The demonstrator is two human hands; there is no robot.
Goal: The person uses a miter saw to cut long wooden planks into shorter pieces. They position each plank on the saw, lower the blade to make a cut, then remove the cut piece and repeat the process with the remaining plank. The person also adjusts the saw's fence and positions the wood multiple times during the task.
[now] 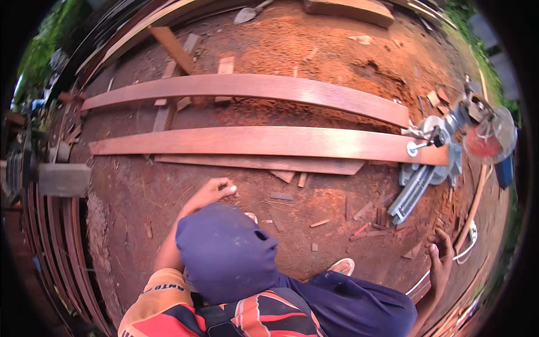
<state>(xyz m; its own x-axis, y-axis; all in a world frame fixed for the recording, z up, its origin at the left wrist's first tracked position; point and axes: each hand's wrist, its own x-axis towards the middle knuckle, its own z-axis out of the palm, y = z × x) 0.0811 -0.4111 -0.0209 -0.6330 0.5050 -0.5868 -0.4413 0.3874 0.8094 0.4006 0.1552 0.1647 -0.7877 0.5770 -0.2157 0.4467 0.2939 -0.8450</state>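
My left hand (219,190) hangs empty below the nearer reddish plank (241,139), its fingers loosely bent and apart. My right hand (439,253) is empty at the lower right, fingers bent but open, below the grey sliding miter saw (421,180) with its round blade guard (486,140). The nearer plank lies on the saw's bed under a clamp (415,147). A second long plank (252,85) lies behind it, and another board (331,165) shows just beneath the nearer one. A dark blue head covering (224,247) fills the lower middle.
Reddish ground carries sawdust (348,50) and scattered offcuts (320,223). A trowel (245,14) and a thick timber block (348,10) lie at the back. Stacked boards (56,236) and a grey block (64,180) are at the left. A white cable (470,238) runs at the right.
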